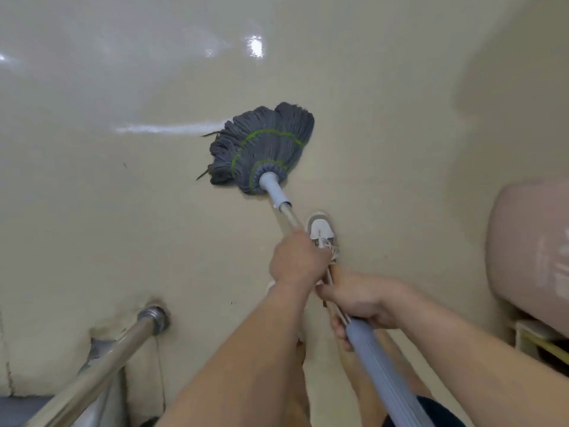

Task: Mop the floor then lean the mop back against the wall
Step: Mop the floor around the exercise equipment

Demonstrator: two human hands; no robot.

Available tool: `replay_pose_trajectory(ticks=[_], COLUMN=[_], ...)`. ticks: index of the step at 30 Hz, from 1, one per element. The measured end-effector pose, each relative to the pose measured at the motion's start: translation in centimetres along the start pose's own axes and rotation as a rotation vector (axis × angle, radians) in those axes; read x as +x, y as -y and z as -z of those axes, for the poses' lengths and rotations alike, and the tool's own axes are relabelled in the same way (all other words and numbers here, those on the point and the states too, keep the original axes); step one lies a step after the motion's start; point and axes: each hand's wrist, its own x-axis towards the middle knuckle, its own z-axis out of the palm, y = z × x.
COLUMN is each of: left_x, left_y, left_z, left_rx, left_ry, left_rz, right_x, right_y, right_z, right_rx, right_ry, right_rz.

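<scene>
Inspection, near to far.

1. My right hand [360, 303] is wrapped round the mop [277, 195] at the top of its grey ribbed grip [385, 368], with the fingers curled fully under the pole.
2. Just ahead, my left hand [295, 260] is closed over the bare metal shaft [286, 212], knuckles up. Its fingertips are hidden underneath, so I cannot tell how firm that hold is.
3. A steel rail [92, 374] runs beside my left forearm and is bolted into the floor [123, 226].
4. My white shoe [321, 232] is planted just beside the shaft, close under the left hand.
5. A bulky pink object [529, 257] stands at the right edge.
6. The mop head [261, 146], grey strands with green stitching, lies flat on the floor ahead of me and is fanned out. A few dark stray fibres [209, 135] stick out of its left side.
7. Beyond it, the floor carries a bright streak [172, 129] and glossy reflections. I judge it to be wet.

Status: mopping is in progress. No wall suitable for parking the mop is in view.

Risks noted:
- Slipping. My shoe is on or near the glossy surface, and a step forward would cause it.
- Striking the rail. A wide pull to my left would swing the pole or my elbow into it.
- Catching my own foot, because the shaft passes right beside the shoe.
- The fibres could simply be dragged across the floor rather than lifted.
</scene>
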Motion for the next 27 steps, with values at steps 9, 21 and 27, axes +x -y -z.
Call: replay_pose_trajectory(ticks=[9,21,27], left_x=[-1.8,-8.1,-12.2], left_y=[14.3,8.0,1.1], left_z=[-1.8,-14.2,-25.0], left_rx=[-0.202,-0.405,-0.193], left_ry=[-0.081,-0.019,0.031], left_rz=[0.136,0.122,-0.021], right_x=[6.7,2.6,1.4], right_y=[-2.0,-14.9,-29.6], right_z=[-11.8,-5.1,0.2], right_rx=[-0.366,-0.555,0.069], right_ry=[0.053,-0.078,-0.183], right_rz=[-0.041,-0.042,0.064])
